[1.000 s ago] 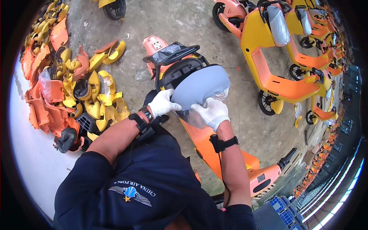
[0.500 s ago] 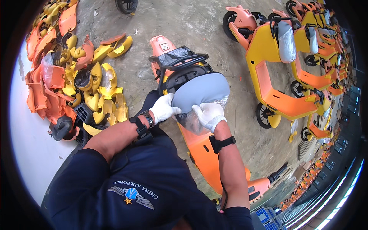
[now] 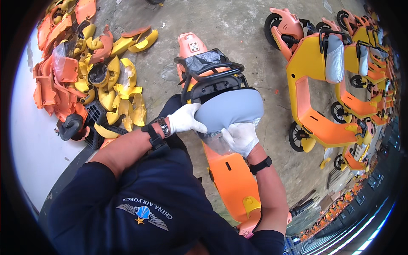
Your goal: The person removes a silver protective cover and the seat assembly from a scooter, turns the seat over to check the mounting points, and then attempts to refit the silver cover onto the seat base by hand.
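Whole view's swung a bit since the last frame, so everything sits further right, hands included. Far left, loose body panels (image 3: 114,69) heap on the floor (image 3: 267,106). Left hand's (image 3: 186,119) gloved fingers grip the grey scooter seat (image 3: 231,106) by its edge, over the orange scooter (image 3: 230,182), probably steadying it while the right hand's (image 3: 241,138) fingers seem to pinch the bubble wrap (image 3: 217,142). Parked scooters (image 3: 314,117) line the right.

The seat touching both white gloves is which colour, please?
The seat is bluish grey, best seen in the head view.
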A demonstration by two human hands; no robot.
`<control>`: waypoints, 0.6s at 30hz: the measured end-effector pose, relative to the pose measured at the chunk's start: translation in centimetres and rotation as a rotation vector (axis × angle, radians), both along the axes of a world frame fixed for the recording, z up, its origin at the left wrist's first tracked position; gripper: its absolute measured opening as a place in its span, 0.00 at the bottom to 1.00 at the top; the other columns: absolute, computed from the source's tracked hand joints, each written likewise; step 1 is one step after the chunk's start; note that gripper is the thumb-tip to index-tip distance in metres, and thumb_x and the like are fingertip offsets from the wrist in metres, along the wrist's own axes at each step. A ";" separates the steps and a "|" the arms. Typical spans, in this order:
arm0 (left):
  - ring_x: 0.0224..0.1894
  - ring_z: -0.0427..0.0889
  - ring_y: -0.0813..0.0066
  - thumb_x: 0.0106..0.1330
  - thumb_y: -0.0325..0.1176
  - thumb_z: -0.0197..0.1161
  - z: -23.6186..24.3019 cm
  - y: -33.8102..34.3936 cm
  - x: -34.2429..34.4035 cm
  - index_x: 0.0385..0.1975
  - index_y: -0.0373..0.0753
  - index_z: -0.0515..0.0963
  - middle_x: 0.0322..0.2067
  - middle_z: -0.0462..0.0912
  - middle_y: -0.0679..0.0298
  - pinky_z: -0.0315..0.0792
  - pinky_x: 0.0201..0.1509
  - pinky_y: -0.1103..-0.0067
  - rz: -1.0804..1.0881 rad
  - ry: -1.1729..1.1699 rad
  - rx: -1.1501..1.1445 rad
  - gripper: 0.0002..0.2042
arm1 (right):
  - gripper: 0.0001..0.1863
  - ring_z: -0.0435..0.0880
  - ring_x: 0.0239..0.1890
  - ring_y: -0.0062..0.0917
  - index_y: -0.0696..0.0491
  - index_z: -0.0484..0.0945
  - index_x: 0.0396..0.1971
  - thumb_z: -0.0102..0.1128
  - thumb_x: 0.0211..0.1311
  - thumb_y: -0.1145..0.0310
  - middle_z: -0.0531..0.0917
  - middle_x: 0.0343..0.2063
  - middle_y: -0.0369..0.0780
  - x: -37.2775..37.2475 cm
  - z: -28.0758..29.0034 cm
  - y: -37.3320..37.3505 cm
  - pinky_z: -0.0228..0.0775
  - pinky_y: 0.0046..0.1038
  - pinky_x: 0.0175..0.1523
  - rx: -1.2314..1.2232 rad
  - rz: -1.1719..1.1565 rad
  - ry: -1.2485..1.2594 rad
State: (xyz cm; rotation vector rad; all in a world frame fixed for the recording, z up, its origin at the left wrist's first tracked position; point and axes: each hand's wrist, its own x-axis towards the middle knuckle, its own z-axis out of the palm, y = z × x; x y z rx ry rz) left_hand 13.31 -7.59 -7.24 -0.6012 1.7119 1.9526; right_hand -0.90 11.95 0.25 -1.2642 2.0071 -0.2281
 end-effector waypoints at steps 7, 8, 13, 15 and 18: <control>0.44 0.82 0.61 0.40 0.40 0.80 0.1 -0.1 -0.8 0.45 0.28 0.72 0.39 0.82 0.49 0.76 0.48 0.73 0.031 -0.068 -0.120 0.34 | 0.31 0.83 0.29 0.44 0.57 0.82 0.19 0.51 0.61 0.42 0.82 0.21 0.49 -0.4 0.9 -4.4 0.73 0.39 0.39 0.376 -0.107 0.024; 0.44 0.82 0.60 0.40 0.40 0.80 0.1 0.0 -0.8 0.45 0.28 0.72 0.39 0.82 0.50 0.76 0.48 0.72 0.047 -0.057 -0.157 0.34 | 0.32 0.83 0.31 0.44 0.57 0.84 0.21 0.51 0.59 0.39 0.83 0.23 0.50 -0.6 0.6 -5.0 0.74 0.38 0.41 0.451 -0.158 0.000; 0.45 0.81 0.65 0.39 0.36 0.82 0.1 0.4 -0.8 0.47 0.30 0.73 0.40 0.82 0.54 0.74 0.50 0.74 0.045 -0.174 -0.156 0.34 | 0.32 0.83 0.31 0.45 0.56 0.84 0.21 0.52 0.59 0.39 0.83 0.24 0.50 -0.4 -1.2 -4.2 0.74 0.38 0.41 0.431 -0.285 -0.098; 0.45 0.81 0.65 0.39 0.36 0.82 0.1 0.2 -1.0 0.47 0.30 0.73 0.41 0.82 0.54 0.73 0.51 0.74 0.023 -0.187 -0.151 0.34 | 0.32 0.83 0.31 0.44 0.56 0.84 0.21 0.48 0.61 0.41 0.83 0.24 0.50 -0.6 -1.0 -4.2 0.73 0.39 0.42 0.442 -0.224 -0.116; 0.46 0.81 0.65 0.39 0.37 0.81 0.1 0.1 -1.1 0.47 0.31 0.73 0.41 0.81 0.54 0.73 0.51 0.74 -0.016 -0.223 -0.163 0.34 | 0.31 0.83 0.29 0.43 0.55 0.84 0.20 0.43 0.65 0.45 0.82 0.20 0.49 -0.6 -1.3 -3.7 0.73 0.41 0.40 0.408 -0.105 -0.129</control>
